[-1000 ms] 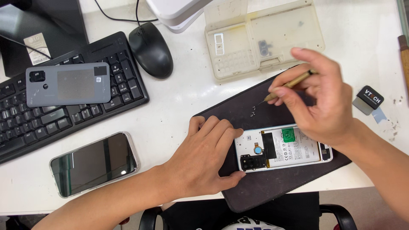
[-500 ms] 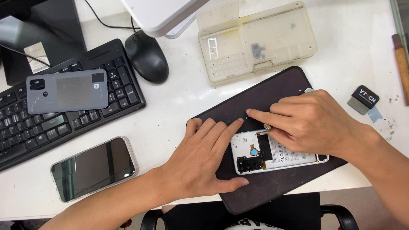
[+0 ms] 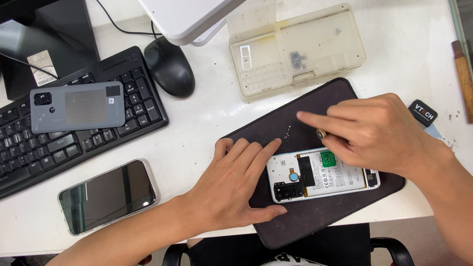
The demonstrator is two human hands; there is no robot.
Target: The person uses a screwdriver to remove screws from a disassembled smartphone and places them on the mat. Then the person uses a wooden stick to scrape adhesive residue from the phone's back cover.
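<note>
An opened white phone (image 3: 322, 175) lies back-up on a dark work mat (image 3: 276, 128), its battery and camera module exposed. My left hand (image 3: 234, 182) rests flat on the mat, fingers against the phone's left end. My right hand (image 3: 367, 130) hovers over the phone's right half, gripping a brass-tipped screwdriver (image 3: 321, 134), its index finger stretched left over the mat. A few tiny screws (image 3: 287, 131) lie on the mat just below that fingertip.
A yellowed plastic parts box (image 3: 295, 49) stands open behind the mat. A grey phone back cover (image 3: 76, 106) lies on a black keyboard (image 3: 79, 133). Another phone (image 3: 108, 195) lies screen-up at the front left. A black mouse (image 3: 169, 67) sits at the back.
My right hand came down from above onto the phone, then lifted slightly, its index finger now pointing left over the mat near the screws. My left hand has stayed in place.
</note>
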